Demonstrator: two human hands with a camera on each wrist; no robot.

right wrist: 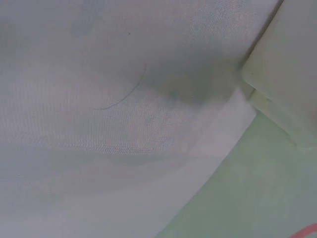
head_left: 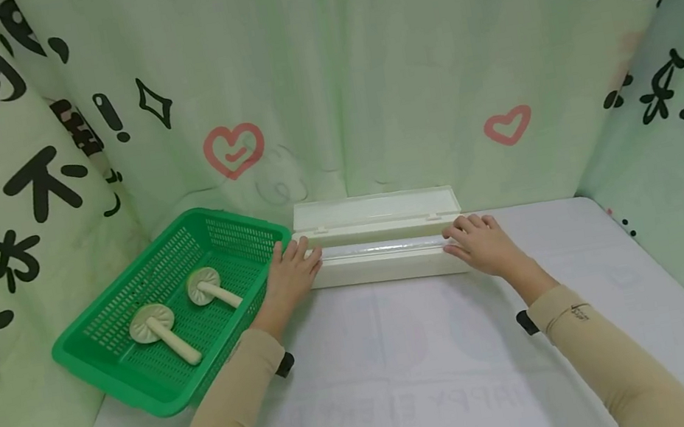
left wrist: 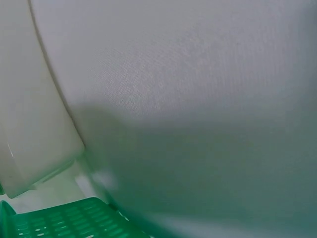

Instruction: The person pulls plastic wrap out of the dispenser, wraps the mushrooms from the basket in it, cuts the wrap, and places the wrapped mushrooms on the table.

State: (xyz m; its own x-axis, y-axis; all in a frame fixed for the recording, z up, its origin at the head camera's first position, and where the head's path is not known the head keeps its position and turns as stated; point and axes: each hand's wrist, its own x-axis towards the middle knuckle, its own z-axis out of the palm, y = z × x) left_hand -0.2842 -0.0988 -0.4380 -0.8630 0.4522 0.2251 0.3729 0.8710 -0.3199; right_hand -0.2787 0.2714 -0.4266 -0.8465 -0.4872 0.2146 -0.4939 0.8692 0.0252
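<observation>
head view: a long cream plastic dispenser box (head_left: 385, 255) lies on the white cloth-covered bench (head_left: 447, 368), at the bench's far edge, against the pale green printed curtain (head_left: 320, 75). the box lid (head_left: 373, 209) is swung open and stands up behind the box. a roll of clear film (head_left: 381, 246) lies lengthwise inside the box. the left hand (head_left: 291, 275) rests at the left end of the box, fingers straight and laid over the end corner; its grip is relaxed and encloses nothing. the right hand (head_left: 483, 245) rests at the right end of the box, fingers extended over the front edge and touching the film roll area; its grip is likewise flat and not curled round anything. both forearms wear beige sleeves (head_left: 613, 357). just left of the box stands a green perforated plastic basket (head_left: 140, 380), tilted, holding two pale mushroom-shaped objects (head_left: 162, 331).

left wrist view: the rounded cream end of the box (left wrist: 34, 124) is at the left, the bench cloth fills the rest, and a green basket corner (left wrist: 64, 220) sits below the box. the hand is not visible.

right wrist view: a cream box corner (right wrist: 287, 69) is at the upper right, bench cloth beside it, green curtain below the box. the hand is not visible.
</observation>
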